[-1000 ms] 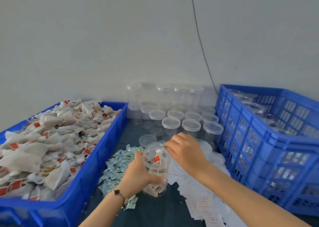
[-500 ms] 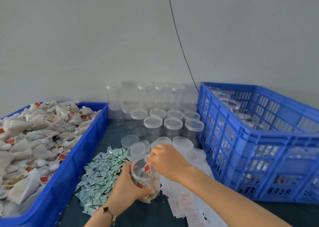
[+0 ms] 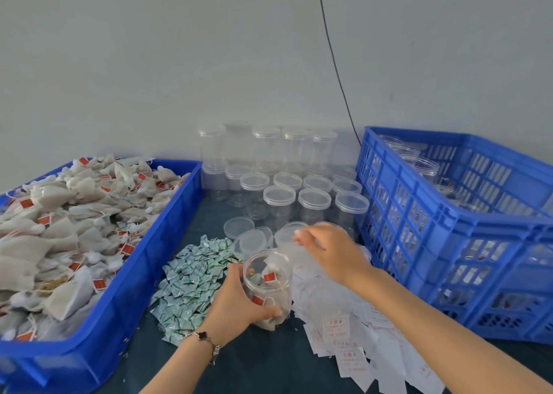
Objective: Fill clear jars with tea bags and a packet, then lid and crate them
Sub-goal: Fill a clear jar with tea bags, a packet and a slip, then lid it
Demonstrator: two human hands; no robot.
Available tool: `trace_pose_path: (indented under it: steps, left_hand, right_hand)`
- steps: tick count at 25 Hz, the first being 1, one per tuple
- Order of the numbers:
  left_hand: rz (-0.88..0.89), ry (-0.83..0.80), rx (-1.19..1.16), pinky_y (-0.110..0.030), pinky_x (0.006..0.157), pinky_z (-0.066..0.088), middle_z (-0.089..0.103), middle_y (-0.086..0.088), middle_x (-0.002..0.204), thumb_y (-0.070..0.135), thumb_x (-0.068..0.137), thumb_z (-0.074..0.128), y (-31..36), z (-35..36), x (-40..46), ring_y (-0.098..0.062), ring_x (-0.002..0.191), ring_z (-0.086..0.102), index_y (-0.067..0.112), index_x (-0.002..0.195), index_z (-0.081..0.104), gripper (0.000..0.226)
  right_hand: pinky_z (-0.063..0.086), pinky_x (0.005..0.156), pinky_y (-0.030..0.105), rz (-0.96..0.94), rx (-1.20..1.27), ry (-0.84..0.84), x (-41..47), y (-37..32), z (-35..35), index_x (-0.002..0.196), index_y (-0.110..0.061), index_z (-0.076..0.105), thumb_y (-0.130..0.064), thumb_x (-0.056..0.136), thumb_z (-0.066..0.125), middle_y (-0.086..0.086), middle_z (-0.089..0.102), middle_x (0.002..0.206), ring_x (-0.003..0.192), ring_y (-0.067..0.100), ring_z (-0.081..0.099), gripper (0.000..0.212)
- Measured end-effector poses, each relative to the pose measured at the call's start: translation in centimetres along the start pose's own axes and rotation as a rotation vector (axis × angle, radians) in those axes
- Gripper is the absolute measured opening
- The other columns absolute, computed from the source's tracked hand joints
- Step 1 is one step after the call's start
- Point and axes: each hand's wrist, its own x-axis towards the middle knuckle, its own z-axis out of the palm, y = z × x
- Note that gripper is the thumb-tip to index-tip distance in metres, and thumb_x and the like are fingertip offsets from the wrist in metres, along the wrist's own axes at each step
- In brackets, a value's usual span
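We have the bench laid out so each supply sits within reach of the middle. On our left the shallow blue tray holds the heap of tea bags. On our right the tall blue crate stands close by and already holds some clear jars; the lidded jar belongs there next, we judge. At the back, against the wall, the empty lidded jars wait in rows and stacks. Nearer to us lie the white paper slips, the pile of small green packets, and a few loose lids.

The jar in hand stands on the bench in the middle, just right of the packets. Its mouth is open, and tea bags with red tags show through the clear wall, with what looks like a green packet among them. It seems filled and ready for a lid.

Our left hand wraps round the jar's lower wall, thumb in front, steadying it. Our right hand hovers over the loose lids behind the jar, palm down and fingers bent. Blur hides the tips, so we cannot tell whether it grips a lid.
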Motion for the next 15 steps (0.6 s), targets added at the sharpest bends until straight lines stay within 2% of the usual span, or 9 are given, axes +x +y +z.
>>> trace_pose_path:
  steps: [2, 3, 5, 8, 10, 11, 13, 15]
  left_hand:
    - [0.010, 0.000, 0.003, -0.014, 0.068, 0.051, 0.062, 0.014, 0.099, 0.038, 0.040, 0.089, 0.0, 0.0, 0.0, 0.003, 0.086, 0.062, 0.036, 0.101, 0.040, 0.078]
    - [0.015, 0.000, 0.004, -0.017, 0.069, 0.052, 0.062, 0.013, 0.099, 0.037, 0.040, 0.089, 0.0, 0.0, 0.0, 0.001, 0.086, 0.062, 0.035, 0.101, 0.040, 0.078]
    - [0.015, 0.005, -0.005, -0.021, 0.071, 0.054, 0.063, 0.012, 0.098, 0.035, 0.040, 0.089, 0.0, 0.0, 0.0, -0.001, 0.084, 0.064, 0.034, 0.101, 0.041, 0.077]
    - [0.002, 0.017, 0.001, -0.018, 0.070, 0.052, 0.063, 0.012, 0.097, 0.038, 0.039, 0.087, 0.1, 0.0, -0.1, 0.001, 0.085, 0.062, 0.035, 0.100, 0.040, 0.077]
    - [0.002, 0.013, 0.009, -0.010, 0.066, 0.047, 0.061, 0.015, 0.097, 0.040, 0.038, 0.088, 0.1, 0.0, -0.1, 0.004, 0.086, 0.060, 0.036, 0.099, 0.040, 0.077]
    - [0.004, 0.007, 0.010, -0.007, 0.063, 0.045, 0.060, 0.016, 0.098, 0.039, 0.039, 0.089, 0.2, 0.0, -0.1, 0.005, 0.086, 0.059, 0.037, 0.099, 0.040, 0.077]
    - [0.008, -0.003, 0.015, -0.004, 0.061, 0.042, 0.059, 0.018, 0.099, 0.037, 0.042, 0.090, 0.3, -0.1, -0.2, 0.007, 0.086, 0.057, 0.037, 0.099, 0.039, 0.077]
    - [0.014, -0.005, 0.014, -0.003, 0.060, 0.042, 0.059, 0.016, 0.100, 0.035, 0.043, 0.091, 0.3, -0.2, -0.2, 0.006, 0.087, 0.057, 0.037, 0.099, 0.039, 0.076]
  right_hand:
    - [0.043, 0.065, 0.033, 0.080, -0.027, 0.023, -1.7, 1.9, -0.6, 0.067, -0.013, 0.053, -0.035, 0.097, 0.043, -0.005, 0.057, 0.066, 0.066, 0.010, 0.050, 0.038]
    - [0.045, 0.066, 0.032, 0.101, -0.053, -0.032, -2.9, 2.7, -0.5, 0.070, -0.017, 0.056, -0.032, 0.096, 0.046, -0.007, 0.058, 0.068, 0.067, 0.008, 0.051, 0.032]
    - [0.047, 0.080, 0.024, 0.100, -0.094, -0.174, -5.5, 4.1, 0.3, 0.093, -0.023, 0.067, -0.033, 0.095, 0.050, -0.011, 0.065, 0.087, 0.082, 0.003, 0.056, 0.020]
    - [0.040, 0.083, 0.008, -0.050, -0.223, -0.257, -9.0, 4.6, 1.6, 0.109, -0.029, 0.065, -0.048, 0.088, 0.057, -0.020, 0.063, 0.102, 0.094, -0.005, 0.053, 0.029]
    - [0.043, 0.080, 0.011, -0.174, -0.406, -0.244, -10.0, 4.9, 2.3, 0.116, -0.028, 0.064, -0.051, 0.073, 0.072, -0.018, 0.064, 0.103, 0.095, 0.000, 0.058, 0.049]
    - [0.043, 0.082, 0.014, -0.171, -0.447, -0.254, -10.1, 4.8, 2.5, 0.124, -0.026, 0.059, -0.048, 0.073, 0.073, -0.015, 0.064, 0.106, 0.099, 0.004, 0.059, 0.057]
    - [0.031, 0.093, 0.017, -0.091, -0.405, -0.298, -9.9, 4.9, 2.8, 0.141, -0.030, 0.037, -0.039, 0.089, 0.059, -0.013, 0.056, 0.117, 0.112, 0.007, 0.048, 0.057]
    - [0.024, 0.095, 0.015, -0.034, -0.345, -0.316, -9.6, 5.6, 3.1, 0.141, -0.034, 0.032, -0.035, 0.093, 0.053, -0.016, 0.051, 0.121, 0.115, 0.003, 0.041, 0.052]
